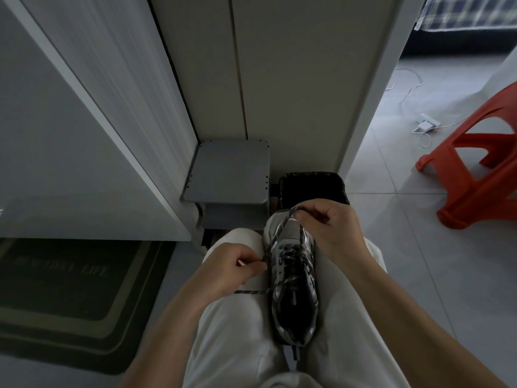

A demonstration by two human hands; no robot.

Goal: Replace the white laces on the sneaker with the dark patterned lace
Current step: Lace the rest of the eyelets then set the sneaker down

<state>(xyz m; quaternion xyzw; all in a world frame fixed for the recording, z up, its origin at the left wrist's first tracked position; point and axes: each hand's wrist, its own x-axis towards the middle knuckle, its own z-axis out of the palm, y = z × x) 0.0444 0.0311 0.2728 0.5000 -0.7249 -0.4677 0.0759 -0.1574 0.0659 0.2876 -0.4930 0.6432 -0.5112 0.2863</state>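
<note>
- sneaker [293, 278] on lap, wedged between the thighs, toe pointing away
- dark patterned lace [282, 225] in eyelets
- right hand [333, 228] fingers curled, pinching lace over toe
- left hand [232, 267] pinching lace strand beside sneaker's left side

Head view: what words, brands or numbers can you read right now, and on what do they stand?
"LIFE": printed on the dark doormat on the floor at the left; the word before it is too dim to read.
Sneaker: no brand or label can be read.
No other text shows in this view.
</note>
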